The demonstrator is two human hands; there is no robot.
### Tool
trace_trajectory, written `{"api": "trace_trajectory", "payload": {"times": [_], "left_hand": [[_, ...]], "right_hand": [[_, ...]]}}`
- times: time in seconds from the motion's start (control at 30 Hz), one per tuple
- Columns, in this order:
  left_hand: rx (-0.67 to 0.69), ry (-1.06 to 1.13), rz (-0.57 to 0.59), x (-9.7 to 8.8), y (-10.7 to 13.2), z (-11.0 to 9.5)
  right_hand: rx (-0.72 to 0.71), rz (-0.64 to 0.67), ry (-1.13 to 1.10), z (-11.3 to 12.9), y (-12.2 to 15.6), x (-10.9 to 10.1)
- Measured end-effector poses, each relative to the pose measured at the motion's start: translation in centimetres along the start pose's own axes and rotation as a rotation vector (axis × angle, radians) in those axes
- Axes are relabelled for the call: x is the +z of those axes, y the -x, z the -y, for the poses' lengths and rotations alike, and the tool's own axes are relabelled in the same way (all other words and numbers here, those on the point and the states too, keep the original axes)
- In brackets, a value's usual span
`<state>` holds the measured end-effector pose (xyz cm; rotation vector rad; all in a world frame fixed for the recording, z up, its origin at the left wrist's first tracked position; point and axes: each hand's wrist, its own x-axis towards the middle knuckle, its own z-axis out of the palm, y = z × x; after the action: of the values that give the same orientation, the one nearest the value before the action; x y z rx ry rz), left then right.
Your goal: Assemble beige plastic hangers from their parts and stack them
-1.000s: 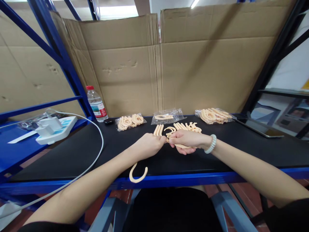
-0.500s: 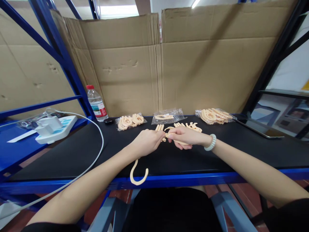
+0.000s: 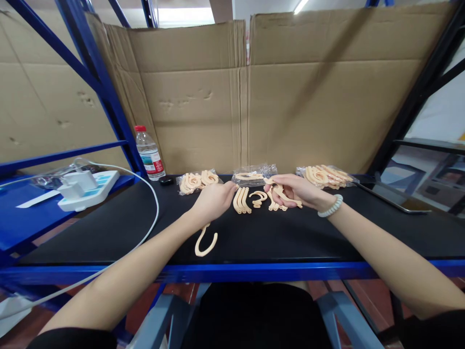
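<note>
With the left hand closed on a dangling hook piece and the right hand pinching another over the loose pile mid-bench, a slack grip could drop either

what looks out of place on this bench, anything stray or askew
One hook-shaped piece lies alone near the front edge of the black bench, below the left hand and apart from the loose pieces and the bags. Nothing looks spilled or broken.
</note>
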<state>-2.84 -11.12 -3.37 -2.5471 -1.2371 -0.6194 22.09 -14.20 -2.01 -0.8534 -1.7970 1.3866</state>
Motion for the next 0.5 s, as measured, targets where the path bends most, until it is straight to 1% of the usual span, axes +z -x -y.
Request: {"api": "trace_trajectory", "payload": {"times": [0.1,0.2,0.37,0.5], "left_hand": [[-0.026,0.042,0.016,0.2,0.1,-0.2],[-0.079,0.145,0.006,0.2,0.1,-0.3],[-0.222,0.512,0.056,0.0,0.1,-0.2],[-0.333,0.755,0.097,0.0,-0.1,-0.2]], "right_hand": [[0.094,0.016,-0.125,-0.7,-0.4,-1.1],[0.153,0.012,-0.184,-1.0,-0.8,-1.6],[0.226,-0.046,-0.177,-1.0,-0.8,-2.3],[0.189,-0.098,-0.107,-1.6,-0.8,-3.6]]}}
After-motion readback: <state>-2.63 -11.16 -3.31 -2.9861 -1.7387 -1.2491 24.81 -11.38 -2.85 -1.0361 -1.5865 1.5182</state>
